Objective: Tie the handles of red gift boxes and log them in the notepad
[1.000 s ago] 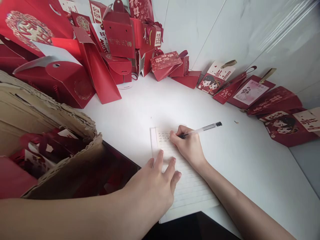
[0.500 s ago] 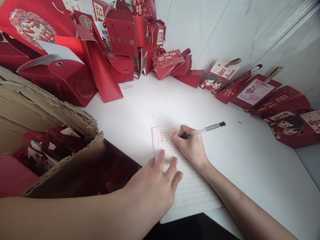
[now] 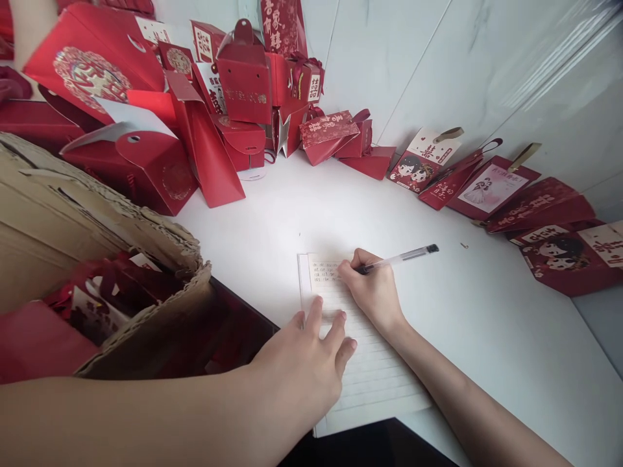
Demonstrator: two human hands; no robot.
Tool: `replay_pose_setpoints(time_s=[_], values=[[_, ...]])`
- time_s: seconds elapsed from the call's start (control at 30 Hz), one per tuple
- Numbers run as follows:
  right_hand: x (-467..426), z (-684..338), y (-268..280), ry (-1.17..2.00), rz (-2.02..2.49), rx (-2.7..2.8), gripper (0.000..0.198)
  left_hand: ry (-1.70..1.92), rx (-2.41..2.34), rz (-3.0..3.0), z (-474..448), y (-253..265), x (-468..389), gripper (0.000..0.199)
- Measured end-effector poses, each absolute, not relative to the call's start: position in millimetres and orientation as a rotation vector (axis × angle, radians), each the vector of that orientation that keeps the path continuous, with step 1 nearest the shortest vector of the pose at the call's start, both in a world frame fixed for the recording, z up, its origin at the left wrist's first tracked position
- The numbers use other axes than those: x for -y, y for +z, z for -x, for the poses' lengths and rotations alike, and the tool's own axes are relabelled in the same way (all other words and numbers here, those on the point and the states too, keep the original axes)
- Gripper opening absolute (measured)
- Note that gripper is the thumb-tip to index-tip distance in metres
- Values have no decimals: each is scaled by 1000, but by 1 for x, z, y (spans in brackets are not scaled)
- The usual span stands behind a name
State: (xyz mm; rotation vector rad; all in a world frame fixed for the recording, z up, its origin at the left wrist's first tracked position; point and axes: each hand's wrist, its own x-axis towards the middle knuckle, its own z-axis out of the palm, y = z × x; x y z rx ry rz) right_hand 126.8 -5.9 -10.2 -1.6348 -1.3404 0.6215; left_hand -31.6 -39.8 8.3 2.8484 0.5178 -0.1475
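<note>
Notebook [image 3: 374, 383] at near centre of the table: flat, thin ruled paper, off-white, rectangular, short rows of small handwritten marks at its far-left corner. Pen [image 3: 413, 253]: slim straight tube, clear plastic barrel, black end, slanting up to the right over the page; tip hidden behind the fingers.

Right hand [image 3: 374, 288]: fingers curled closed, pinching the pen low down, hand resting at the notebook's far-right part. Left hand [image 3: 311, 363]: open, fingers spread and slightly bent, fingertips on the page's left side, holding nothing.

Table [image 3: 272, 224]: smooth matte white, faint shadow around the page. Tiny bit [image 3: 464, 245] lying right of the pen, too small to identify.

Near left: cardboard box [image 3: 73, 214], brown, torn ragged rim, corrugation showing, red card pieces and ribbon inside.

Far left: heap of red card boxes [image 3: 207, 143], folded, wedge and house shapes, some gold print, cut-out handles. Far right: row of flatter red packets [image 3: 494, 185], printed fronts, some with strap loops. Behind: glossy pale wall [image 3: 389, 58], grey veining, straight seams.
</note>
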Motion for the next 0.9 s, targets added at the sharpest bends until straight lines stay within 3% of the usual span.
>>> replay_pose_setpoints(time_s=[0.27, 0.4, 0.5, 0.7, 0.9], values=[[-3, -152, -18, 877, 1371, 1116, 34, -362, -565, -2881, 26, 21, 35, 65], [-8, -186, -21, 309, 1419, 1539, 19, -399, -550, -2906, 28, 10, 31, 81], [-5, -209, -18, -50, 1391, 1862, 10, -373, -565, -2882, 30, 4, 26, 74], [4, -222, -13, -238, 1389, 2102, 34, -434, -623, -2842, 29, 10, 19, 86], [18, -284, -2, -407, 1663, 1476, 28, -444, -639, -2934, 28, 14, 15, 86]])
